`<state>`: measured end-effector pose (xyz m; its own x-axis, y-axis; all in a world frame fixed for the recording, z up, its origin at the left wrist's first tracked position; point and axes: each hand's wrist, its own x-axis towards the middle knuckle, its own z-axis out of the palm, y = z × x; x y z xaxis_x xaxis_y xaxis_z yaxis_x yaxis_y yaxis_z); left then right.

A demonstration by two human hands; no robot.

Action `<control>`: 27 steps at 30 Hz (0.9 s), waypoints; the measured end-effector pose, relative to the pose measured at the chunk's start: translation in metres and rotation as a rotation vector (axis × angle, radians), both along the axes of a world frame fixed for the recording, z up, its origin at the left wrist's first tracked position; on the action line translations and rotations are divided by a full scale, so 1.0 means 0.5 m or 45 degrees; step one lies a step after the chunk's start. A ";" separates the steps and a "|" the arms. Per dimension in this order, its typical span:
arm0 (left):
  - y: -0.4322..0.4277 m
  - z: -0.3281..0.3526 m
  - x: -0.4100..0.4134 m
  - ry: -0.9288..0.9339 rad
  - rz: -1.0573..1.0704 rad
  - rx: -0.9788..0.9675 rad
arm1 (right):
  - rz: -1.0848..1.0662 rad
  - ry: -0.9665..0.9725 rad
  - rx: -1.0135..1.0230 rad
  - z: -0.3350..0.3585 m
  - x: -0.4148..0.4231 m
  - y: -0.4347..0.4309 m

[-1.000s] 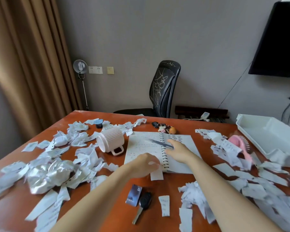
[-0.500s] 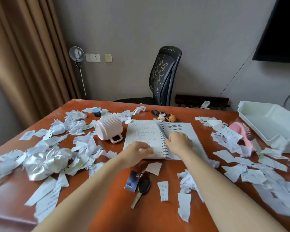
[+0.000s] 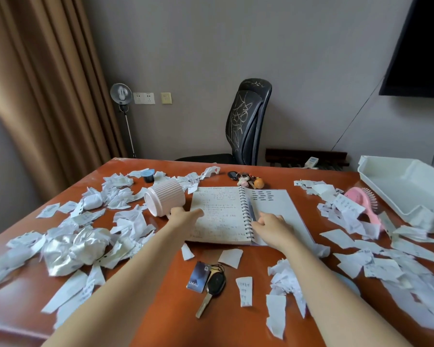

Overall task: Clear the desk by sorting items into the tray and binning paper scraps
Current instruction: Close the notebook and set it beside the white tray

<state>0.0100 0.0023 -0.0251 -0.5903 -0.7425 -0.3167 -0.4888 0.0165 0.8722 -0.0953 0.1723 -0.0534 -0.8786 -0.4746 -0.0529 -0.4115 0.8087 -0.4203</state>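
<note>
An open spiral notebook [image 3: 221,216] lies in the middle of the desk, with a dark pen [image 3: 250,207] along its spiral. My left hand [image 3: 186,217] grips the notebook's left edge, thumb on the page, right beside the handle of a tipped pink ribbed mug [image 3: 164,196]. My right hand [image 3: 272,225] rests on the right page with curled fingers pinching the pen's near end. Torn paper scraps [image 3: 125,221] cover the left side, and more paper scraps [image 3: 376,261] cover the right. A white tray [image 3: 409,189] stands at the far right.
A car key with a fob and tag [image 3: 211,284] lies near the front edge. A keyring with charms [image 3: 246,177] sits behind the notebook. A pink hairbrush [image 3: 361,199] lies by the tray, crumpled foil [image 3: 73,249] at left, a small dark cup [image 3: 147,175] at the back. A black office chair [image 3: 246,123] stands behind the desk.
My left hand moved from the notebook's near edge to its left edge by the mug. My right hand turned the pen from slanting across the pages to lying along the spiral.
</note>
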 end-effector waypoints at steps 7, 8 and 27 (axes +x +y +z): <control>0.016 0.017 -0.018 -0.146 -0.206 -0.182 | 0.053 0.145 0.064 -0.023 -0.003 -0.003; 0.014 0.020 -0.020 -0.128 -0.214 -0.203 | 0.062 0.142 0.058 -0.021 -0.004 -0.002; 0.017 0.061 -0.009 0.381 -0.313 -0.232 | 0.157 -0.070 0.041 0.013 -0.005 -0.028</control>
<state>0.0056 0.0107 0.0054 -0.8028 -0.5959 0.0190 -0.1765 0.2679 0.9471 -0.0978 0.1580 -0.0470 -0.8091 -0.5760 -0.1162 -0.4856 0.7669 -0.4197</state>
